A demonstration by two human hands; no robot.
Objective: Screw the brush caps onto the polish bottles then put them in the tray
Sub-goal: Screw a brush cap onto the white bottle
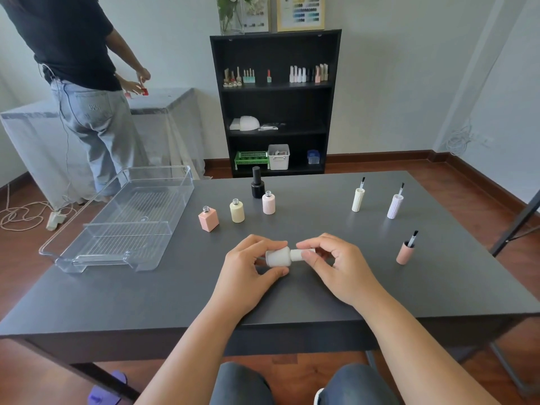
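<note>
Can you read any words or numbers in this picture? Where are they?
Nothing can be read for sure.
Jeans pocket of the person standing: small stitched mark, too blurred.
Framed colour chart on the shelf: only swatches, print too small.
Polish bottles and caps on the table: no labels visible.

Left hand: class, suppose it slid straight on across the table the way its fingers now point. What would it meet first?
The left hand points right, toward the right hand, which grips the white cap of the white bottle it holds. It would probably meet that hand first.
</note>
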